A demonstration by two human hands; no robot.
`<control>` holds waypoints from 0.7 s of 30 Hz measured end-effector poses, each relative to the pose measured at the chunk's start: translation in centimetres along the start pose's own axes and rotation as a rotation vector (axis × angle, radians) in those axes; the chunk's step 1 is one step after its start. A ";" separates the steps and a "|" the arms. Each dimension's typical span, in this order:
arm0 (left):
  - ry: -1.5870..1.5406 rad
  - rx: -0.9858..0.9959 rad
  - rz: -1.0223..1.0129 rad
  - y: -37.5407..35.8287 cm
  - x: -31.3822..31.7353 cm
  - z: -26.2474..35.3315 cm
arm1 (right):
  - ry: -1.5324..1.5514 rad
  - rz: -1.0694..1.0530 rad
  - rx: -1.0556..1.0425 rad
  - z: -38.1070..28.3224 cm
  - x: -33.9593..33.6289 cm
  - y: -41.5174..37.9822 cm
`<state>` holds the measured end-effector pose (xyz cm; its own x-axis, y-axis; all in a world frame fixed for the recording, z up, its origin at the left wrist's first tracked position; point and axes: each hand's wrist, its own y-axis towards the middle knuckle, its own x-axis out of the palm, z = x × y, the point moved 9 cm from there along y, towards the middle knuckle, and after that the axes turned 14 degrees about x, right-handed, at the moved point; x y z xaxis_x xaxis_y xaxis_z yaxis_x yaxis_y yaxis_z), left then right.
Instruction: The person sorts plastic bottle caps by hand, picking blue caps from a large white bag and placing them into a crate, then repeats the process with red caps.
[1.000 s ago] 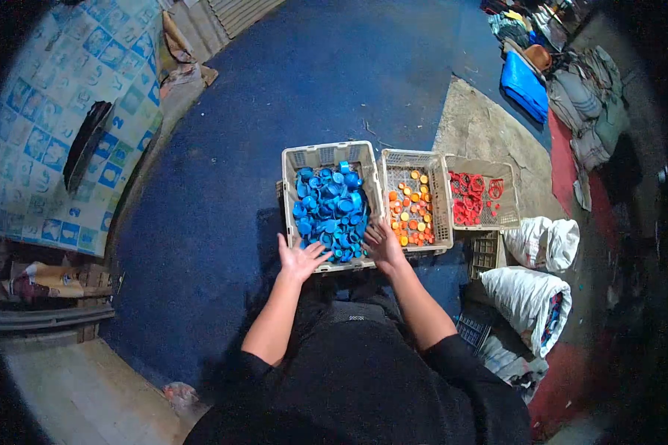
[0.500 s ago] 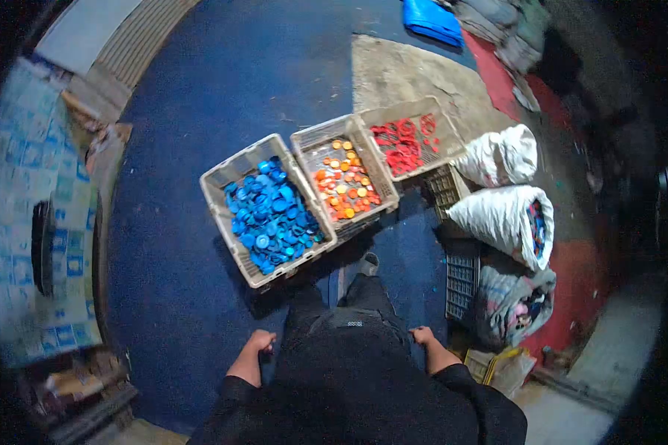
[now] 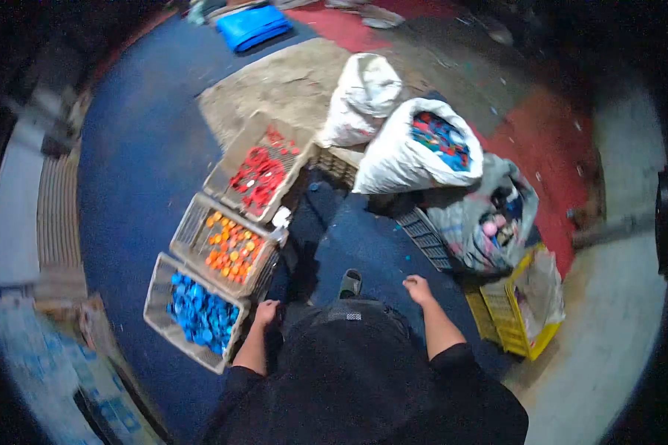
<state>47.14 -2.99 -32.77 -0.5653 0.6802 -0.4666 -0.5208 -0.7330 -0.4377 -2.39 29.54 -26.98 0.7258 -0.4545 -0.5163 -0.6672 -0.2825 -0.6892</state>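
My left hand hangs beside my body, near the right edge of the crate of blue caps; its fingers are curled and too blurred to tell if they hold anything. In front of my right side is my right hand, over the blue floor, fingers loosely bent with nothing visible in them. Left of me, a crate of orange caps stands between the blue one and a crate of red caps. A white sack full of mixed caps leans ahead on the right.
Another white sack stands behind. A grey bag of mixed items, a dark crate and a yellow crate are at the right. A folded blue tarp lies far ahead.
The view has turned to the right, so the crates of caps now appear further left and the sacks nearer the middle. My right hand has risen forward and its fingers have loosened.
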 end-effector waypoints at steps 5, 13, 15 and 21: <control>-0.100 0.267 -0.107 10.0 4.9 21.2 | 0.410 0.104 0.236 7.9 -5.4 2.7; -0.089 0.432 -0.226 20.0 10.8 33.7 | 0.056 0.231 0.586 27.0 -1.0 -4.0; -0.076 0.476 -0.264 22.5 12.5 37.6 | 0.047 0.226 0.707 28.2 0.4 -6.5; 0.086 0.941 -0.431 29.8 19.5 55.3 | 0.019 0.728 0.406 18.5 -3.0 -4.0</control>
<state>-14.78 -11.77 -12.39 -0.1837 0.8564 -0.4826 -0.9778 -0.1089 0.1789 1.21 47.69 -32.08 0.1310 -0.4208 -0.8976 -0.8536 0.4126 -0.3180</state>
